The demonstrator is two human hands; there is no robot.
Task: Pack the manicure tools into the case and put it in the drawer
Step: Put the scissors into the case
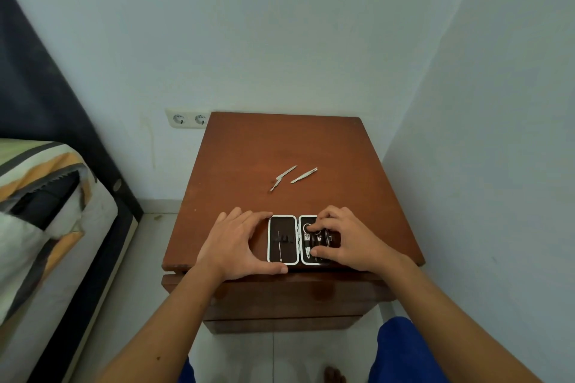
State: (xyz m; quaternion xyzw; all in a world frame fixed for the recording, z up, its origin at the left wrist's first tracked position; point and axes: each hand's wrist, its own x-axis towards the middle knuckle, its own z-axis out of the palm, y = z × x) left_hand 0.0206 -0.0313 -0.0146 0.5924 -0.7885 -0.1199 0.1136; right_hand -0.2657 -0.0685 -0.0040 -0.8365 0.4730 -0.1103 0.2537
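Note:
A small manicure case (282,239) with a white rim and dark lining lies open flat near the front edge of the brown nightstand (280,146). Its left half holds one thin tool; the right half holds several tools under my fingers. My left hand (236,246) cups the case's left side, thumb at the front corner and fingers at the back corner. My right hand (342,238) rests on the right half with fingertips pressing on the tools there. Two loose metal tools lie farther back on the top: a bent one (282,178) and tweezers (304,175).
The nightstand's drawer fronts (280,298) are below the top, shut. A bed with striped bedding (46,211) is to the left, a double wall socket (188,119) behind, and a wall close on the right. My knees in blue shorts (401,351) are below.

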